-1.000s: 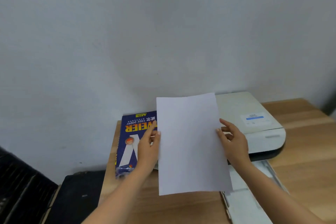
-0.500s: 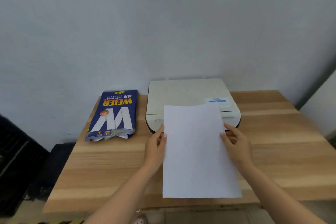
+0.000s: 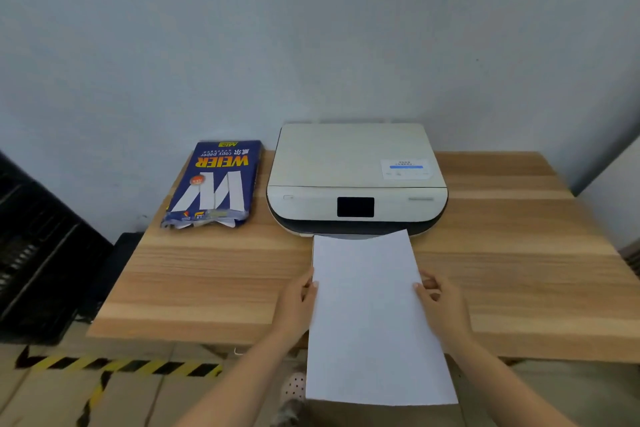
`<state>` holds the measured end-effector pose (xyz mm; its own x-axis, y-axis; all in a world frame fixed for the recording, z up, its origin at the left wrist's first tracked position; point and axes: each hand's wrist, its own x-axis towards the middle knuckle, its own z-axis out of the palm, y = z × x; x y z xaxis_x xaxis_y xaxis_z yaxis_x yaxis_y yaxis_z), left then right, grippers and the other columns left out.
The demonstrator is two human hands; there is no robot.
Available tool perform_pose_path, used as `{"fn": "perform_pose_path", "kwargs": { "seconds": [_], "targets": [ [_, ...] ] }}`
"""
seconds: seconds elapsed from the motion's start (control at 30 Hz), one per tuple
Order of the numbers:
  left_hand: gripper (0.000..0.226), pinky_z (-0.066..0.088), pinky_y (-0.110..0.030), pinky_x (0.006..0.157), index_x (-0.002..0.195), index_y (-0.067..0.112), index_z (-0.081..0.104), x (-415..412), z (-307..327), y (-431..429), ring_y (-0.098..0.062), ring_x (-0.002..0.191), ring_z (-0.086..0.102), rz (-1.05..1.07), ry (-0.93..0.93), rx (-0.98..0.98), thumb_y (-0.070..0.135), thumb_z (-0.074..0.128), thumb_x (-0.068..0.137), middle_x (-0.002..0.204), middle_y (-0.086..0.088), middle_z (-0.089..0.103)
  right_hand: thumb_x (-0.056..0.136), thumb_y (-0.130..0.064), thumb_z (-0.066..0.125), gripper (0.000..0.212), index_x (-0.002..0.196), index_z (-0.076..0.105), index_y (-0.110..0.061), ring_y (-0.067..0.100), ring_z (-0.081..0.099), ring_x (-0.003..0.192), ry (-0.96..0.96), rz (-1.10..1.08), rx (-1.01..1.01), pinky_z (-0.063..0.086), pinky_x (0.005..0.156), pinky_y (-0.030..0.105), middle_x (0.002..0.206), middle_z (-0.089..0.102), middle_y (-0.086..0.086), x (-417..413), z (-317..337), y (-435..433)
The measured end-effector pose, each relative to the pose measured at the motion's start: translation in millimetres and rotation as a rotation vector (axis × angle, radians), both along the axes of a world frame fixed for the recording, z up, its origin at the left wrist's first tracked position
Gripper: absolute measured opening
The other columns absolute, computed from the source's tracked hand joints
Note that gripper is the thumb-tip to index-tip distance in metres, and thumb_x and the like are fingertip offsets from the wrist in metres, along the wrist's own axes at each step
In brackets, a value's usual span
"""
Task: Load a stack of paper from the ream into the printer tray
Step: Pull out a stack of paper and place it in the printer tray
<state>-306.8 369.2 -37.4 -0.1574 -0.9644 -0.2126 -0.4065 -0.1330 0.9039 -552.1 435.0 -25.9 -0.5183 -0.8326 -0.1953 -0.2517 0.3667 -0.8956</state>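
Observation:
I hold a white paper stack (image 3: 372, 319) by its long edges, my left hand (image 3: 297, 302) on the left edge and my right hand (image 3: 441, 305) on the right edge. Its far end lies at the front opening of the cream printer (image 3: 356, 180), slightly skewed to the right. The printer tray is hidden under the sheets. The blue ream pack (image 3: 214, 184), torn open at its near end, lies on the wooden table (image 3: 207, 274) left of the printer.
The printer stands against the grey wall. A black crate-like rack (image 3: 38, 253) sits left of the table. Yellow-black hazard tape (image 3: 114, 366) marks the floor below the table's front edge. A spotted shoe (image 3: 293, 386) shows under the paper.
The view has pulled back and tilted down. The paper has lowered from in front of the printer to its front opening, with both hands still on its edges.

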Motion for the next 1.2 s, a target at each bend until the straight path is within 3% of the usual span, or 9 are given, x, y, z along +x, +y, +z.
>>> {"fn": "perform_pose_path", "kwargs": {
  "seconds": [0.23, 0.37, 0.47, 0.53, 0.67, 0.8, 0.87, 0.93, 1.2],
  "targets": [
    [0.032, 0.045, -0.025, 0.09, 0.126, 0.009, 0.057, 2, -17, -6, -0.013, 0.096, 0.059, -0.083, -0.144, 0.053, 0.019, 0.046, 0.098, 0.116, -0.009, 0.066, 0.089, -0.01, 0.06, 0.033, 0.122, 0.059, -0.008, 0.016, 0.056, 0.075, 0.058, 0.02, 0.102, 0.041, 0.059, 0.017, 0.093, 0.063, 0.006, -1, -23, -5],
    [0.029, 0.042, -0.009, 0.073, 0.122, 0.009, 0.059, 1, -21, -15, -0.004, 0.086, 0.056, -0.109, -0.16, 0.082, 0.016, 0.046, 0.098, 0.1, 0.003, 0.064, 0.09, -0.009, 0.06, 0.034, 0.123, 0.058, -0.007, 0.01, 0.053, 0.072, 0.089, 0.029, 0.14, 0.041, 0.062, 0.018, 0.092, 0.061, 0.004, 0, -30, -12],
    [0.023, 0.041, -0.014, 0.072, 0.108, 0.006, 0.064, 2, -28, -20, -0.012, 0.082, 0.059, -0.124, -0.166, 0.104, 0.015, 0.046, 0.098, 0.087, 0.0, 0.063, 0.09, -0.008, 0.059, 0.034, 0.124, 0.058, -0.005, 0.015, 0.054, 0.079, 0.094, 0.024, 0.185, 0.042, 0.074, 0.026, 0.09, 0.058, 0.003, -1, -35, -17],
    [0.025, 0.043, -0.02, 0.078, 0.109, 0.0, 0.062, 3, -34, -25, -0.023, 0.094, 0.063, -0.114, -0.17, 0.113, 0.015, 0.047, 0.097, 0.095, -0.011, 0.067, 0.09, -0.007, 0.059, 0.034, 0.123, 0.058, -0.003, 0.019, 0.055, 0.085, 0.098, 0.012, 0.202, 0.041, 0.078, 0.027, 0.091, 0.059, 0.004, -1, -37, -20],
    [0.019, 0.041, -0.007, 0.066, 0.096, 0.009, 0.066, 3, -34, -30, -0.018, 0.085, 0.06, -0.147, -0.193, 0.14, 0.012, 0.047, 0.097, 0.083, 0.002, 0.064, 0.089, -0.008, 0.06, 0.033, 0.122, 0.059, -0.003, 0.018, 0.055, 0.089, 0.084, -0.01, 0.256, 0.04, 0.08, 0.026, 0.098, 0.064, 0.007, -3, -39, -24],
    [0.027, 0.047, -0.019, 0.076, 0.111, -0.004, 0.06, 1, -38, -39, -0.024, 0.088, 0.062, -0.184, -0.225, 0.129, 0.015, 0.048, 0.097, 0.098, -0.013, 0.067, 0.087, -0.014, 0.06, 0.03, 0.116, 0.065, -0.008, 0.02, 0.063, 0.089, 0.058, -0.022, 0.317, 0.046, 0.077, 0.028, 0.098, 0.071, 0.007, -10, -45, -28],
    [0.019, 0.04, -0.008, 0.061, 0.092, 0.006, 0.065, 0, -38, -41, -0.006, 0.067, 0.049, -0.219, -0.228, 0.147, 0.013, 0.048, 0.096, 0.073, 0.003, 0.059, 0.086, -0.015, 0.061, 0.028, 0.112, 0.067, -0.01, 0.022, 0.064, 0.086, 0.048, -0.029, 0.327, 0.047, 0.074, 0.029, 0.094, 0.072, 0.007, -11, -46, -29],
    [0.029, 0.033, -0.007, 0.051, 0.068, 0.014, 0.051, -1, -37, -43, -0.001, 0.058, 0.033, -0.233, -0.246, 0.164, 0.01, 0.048, 0.096, 0.061, 0.01, 0.04, 0.085, -0.014, 0.061, 0.028, 0.112, 0.067, -0.01, 0.023, 0.065, 0.087, 0.046, -0.036, 0.335, 0.048, 0.075, 0.03, 0.094, 0.072, 0.008, -12, -46, -31],
    [0.039, 0.025, -0.014, 0.051, 0.059, 0.018, 0.034, -1, -41, -51, -0.007, 0.057, 0.03, -0.271, -0.252, 0.216, 0.01, 0.049, 0.094, 0.06, 0.005, 0.035, 0.081, -0.012, 0.062, 0.027, 0.107, 0.069, -0.01, 0.018, 0.06, 0.076, 0.031, -0.075, 0.372, 0.046, 0.072, 0.029, 0.079, 0.065, -0.001, -14, -47, -36]
  ]
}}
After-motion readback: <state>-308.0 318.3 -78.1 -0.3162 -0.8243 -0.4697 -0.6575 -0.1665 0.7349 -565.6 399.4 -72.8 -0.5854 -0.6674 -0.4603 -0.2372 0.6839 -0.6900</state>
